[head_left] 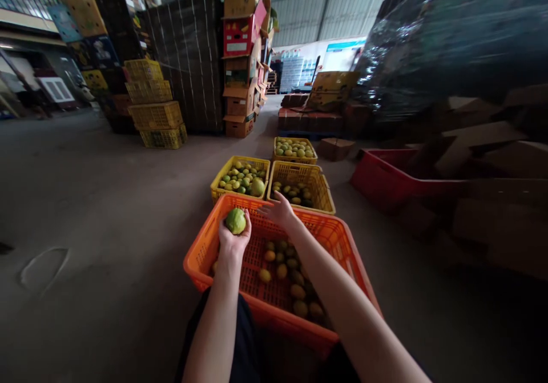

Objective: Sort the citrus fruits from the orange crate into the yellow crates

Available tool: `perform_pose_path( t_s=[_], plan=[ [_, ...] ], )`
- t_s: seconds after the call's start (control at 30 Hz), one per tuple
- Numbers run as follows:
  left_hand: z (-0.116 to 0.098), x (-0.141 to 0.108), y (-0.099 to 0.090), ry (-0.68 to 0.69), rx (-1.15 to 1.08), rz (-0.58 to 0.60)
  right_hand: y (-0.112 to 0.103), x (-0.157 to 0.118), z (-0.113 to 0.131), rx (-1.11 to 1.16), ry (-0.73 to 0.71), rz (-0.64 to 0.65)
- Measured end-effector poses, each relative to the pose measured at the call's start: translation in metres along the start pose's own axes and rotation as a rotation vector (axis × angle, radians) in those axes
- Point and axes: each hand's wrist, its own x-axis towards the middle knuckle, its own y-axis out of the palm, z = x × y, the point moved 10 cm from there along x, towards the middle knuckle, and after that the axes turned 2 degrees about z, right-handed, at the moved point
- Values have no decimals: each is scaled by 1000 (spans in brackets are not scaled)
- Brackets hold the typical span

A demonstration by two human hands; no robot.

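Held up in my left hand (234, 236) is a green lemon (236, 221), cupped by the palm and fingers above the left part of an orange plastic crate (274, 310). My right hand (280, 210) is stretched out with its fingers apart and nothing in it, over the crate's far rim. Inside the orange crate lie several yellow and greenish lemons (281, 271), mostly on its right side, some hidden by my right forearm. Just beyond stand two yellow crates: the left crate (218, 184) is full of yellow and green fruit, the right crate (321, 189) holds fewer.
A third yellow crate (315, 157) of fruit stands farther back. To the right are a red crate (377, 186) and heaped cardboard (492, 200). Stacked yellow crates (156, 115), a tall column of cartons (240, 75) and a wrapped pallet (436, 46) stand around the concrete floor (107, 212).
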Motion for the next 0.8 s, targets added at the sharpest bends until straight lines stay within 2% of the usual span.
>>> perform_pose_path(
  t_s=[0.03,0.1,0.27,0.37,0.53,0.7,0.8],
  plan=[
    [-1,0,0,1,-2,1,1,4,8,-37,1,-13],
    [-3,1,0,14,-11,-2,-4,0,6,-131,29,-24],
    [2,2,1,13,-12,7,-40,-42,-50,-348,221,12],
    [11,2,0,-21,3,-1,-62,-62,-61,-379,230,-15],
    [19,3,-5,-16,56,-15,-76,-77,-42,-264,112,-65],
    [26,13,-14,25,95,-22,-78,-89,-24,-27,8,-86],
    [32,27,-25,93,248,-50,-79,-96,-13,194,-45,-84]
  ],
)
